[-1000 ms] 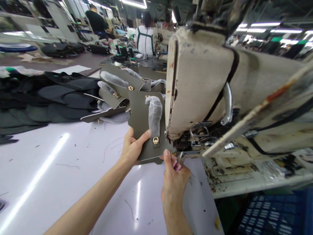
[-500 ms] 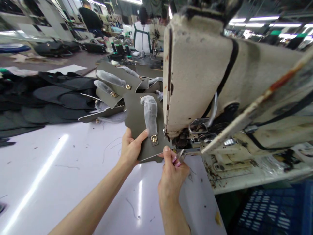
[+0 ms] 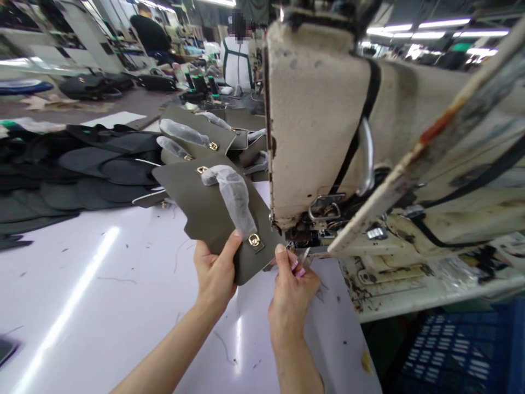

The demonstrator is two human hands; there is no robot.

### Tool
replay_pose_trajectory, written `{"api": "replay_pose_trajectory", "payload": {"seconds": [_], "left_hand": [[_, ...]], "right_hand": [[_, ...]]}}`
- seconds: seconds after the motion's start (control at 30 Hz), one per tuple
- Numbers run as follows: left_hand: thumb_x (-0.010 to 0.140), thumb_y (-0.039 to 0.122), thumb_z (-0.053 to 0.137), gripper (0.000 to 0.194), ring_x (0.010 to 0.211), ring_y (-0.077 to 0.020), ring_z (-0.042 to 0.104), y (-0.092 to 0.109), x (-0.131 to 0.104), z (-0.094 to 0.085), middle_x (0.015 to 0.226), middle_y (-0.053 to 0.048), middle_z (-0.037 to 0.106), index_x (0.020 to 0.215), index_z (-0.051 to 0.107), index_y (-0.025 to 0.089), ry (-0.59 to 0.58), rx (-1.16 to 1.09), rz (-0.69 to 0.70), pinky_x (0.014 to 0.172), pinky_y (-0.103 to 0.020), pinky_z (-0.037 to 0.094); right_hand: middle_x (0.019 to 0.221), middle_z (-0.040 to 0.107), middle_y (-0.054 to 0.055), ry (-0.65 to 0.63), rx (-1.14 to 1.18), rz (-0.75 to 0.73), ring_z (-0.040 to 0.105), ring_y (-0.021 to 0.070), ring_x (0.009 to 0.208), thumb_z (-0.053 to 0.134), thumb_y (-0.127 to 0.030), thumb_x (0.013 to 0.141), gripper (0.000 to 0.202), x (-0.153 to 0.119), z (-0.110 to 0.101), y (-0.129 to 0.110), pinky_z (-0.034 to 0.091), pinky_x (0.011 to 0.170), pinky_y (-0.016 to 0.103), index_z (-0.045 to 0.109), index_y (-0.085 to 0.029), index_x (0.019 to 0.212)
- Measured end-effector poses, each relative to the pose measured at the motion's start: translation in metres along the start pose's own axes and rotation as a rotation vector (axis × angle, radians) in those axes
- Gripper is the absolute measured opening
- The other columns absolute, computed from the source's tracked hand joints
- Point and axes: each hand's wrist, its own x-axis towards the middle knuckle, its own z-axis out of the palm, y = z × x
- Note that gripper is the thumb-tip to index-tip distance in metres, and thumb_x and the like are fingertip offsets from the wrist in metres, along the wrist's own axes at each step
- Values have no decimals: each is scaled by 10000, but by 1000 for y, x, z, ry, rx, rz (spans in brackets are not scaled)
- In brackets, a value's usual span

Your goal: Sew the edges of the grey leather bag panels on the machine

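A grey-brown panel (image 3: 205, 208) with a plastic-wrapped handle (image 3: 235, 200) and gold buckles lies tilted in front of the sewing machine (image 3: 315, 120). My left hand (image 3: 217, 273) grips its lower left edge, thumb on top beside the handle's lower end. With thumb and fingers my right hand (image 3: 291, 290) pinches the panel's lower right corner, close under the machine head. Small pink-handled snips (image 3: 301, 265) are tucked in that same hand, blades pointing up. The fingers beneath the panel are hidden.
Similar panels with wrapped handles (image 3: 184, 131) lie behind. Black pieces (image 3: 94, 158) are piled at the left of the white table (image 3: 123, 306). A rusty bar (image 3: 426, 137) slants across the right, above a blue basket (image 3: 451, 350). A person (image 3: 237, 60) is in the background.
The panel has turned counterclockwise, its far end swinging left over the stacked panels. My left hand has shifted slightly left and down; my right hand has barely moved.
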Motion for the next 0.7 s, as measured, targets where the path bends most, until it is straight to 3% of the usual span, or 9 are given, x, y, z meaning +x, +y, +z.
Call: {"api": "replay_pose_trajectory", "payload": {"seconds": [0.27, 0.4, 0.47, 0.57, 0.63, 0.7], "left_hand": [[708, 290, 795, 375, 918, -215, 687, 1, -22, -8, 1057, -88, 718, 1024, 678, 126, 20, 53, 23, 862, -362, 584], [680, 323, 794, 297, 864, -228, 688, 7, -39, -13, 895, -65, 721, 867, 685, 121, 88, 157, -18, 844, -364, 583], [658, 356, 805, 280, 760, -217, 675, 7, -46, -19, 709, -38, 674, 729, 658, 128, 129, 257, -88, 757, -335, 589], [608, 415, 830, 387, 496, -165, 546, 2, -55, -30, 442, 26, 455, 526, 545, 166, 183, 381, -267, 494, -278, 507], [596, 448, 831, 433, 407, -125, 432, -4, -61, -36, 392, 53, 347, 486, 508, 182, 208, 407, -327, 398, -253, 407], [617, 452, 820, 400, 401, -114, 408, -9, -68, -40, 397, 54, 350, 517, 549, 176, 194, 410, -323, 386, -243, 379]], "right_hand": [[561, 367, -54, -46, 63, 50, 308, 83, 548, 710, -404, 833, 405, 3, -8, 6, 284, 508, 212, 501, -164, 582], [589, 344, -53, -69, 65, 48, 265, 82, 552, 690, -424, 843, 406, 6, -14, 7, 243, 490, 214, 485, -170, 602], [583, 313, -56, -96, -16, 23, 259, 85, 552, 662, -445, 859, 433, 7, -20, 4, 230, 489, 216, 447, -181, 591], [561, 293, -55, -158, -251, -94, 281, 86, 551, 618, -444, 892, 466, 4, -32, -6, 228, 502, 218, 442, -174, 555], [550, 317, -54, -212, -406, -215, 298, 83, 544, 602, -419, 911, 443, 0, -41, -15, 232, 511, 218, 522, -155, 565], [549, 339, -55, -259, -487, -300, 300, 78, 534, 592, -395, 923, 401, -1, -48, -21, 230, 515, 219, 585, -149, 606]]}}
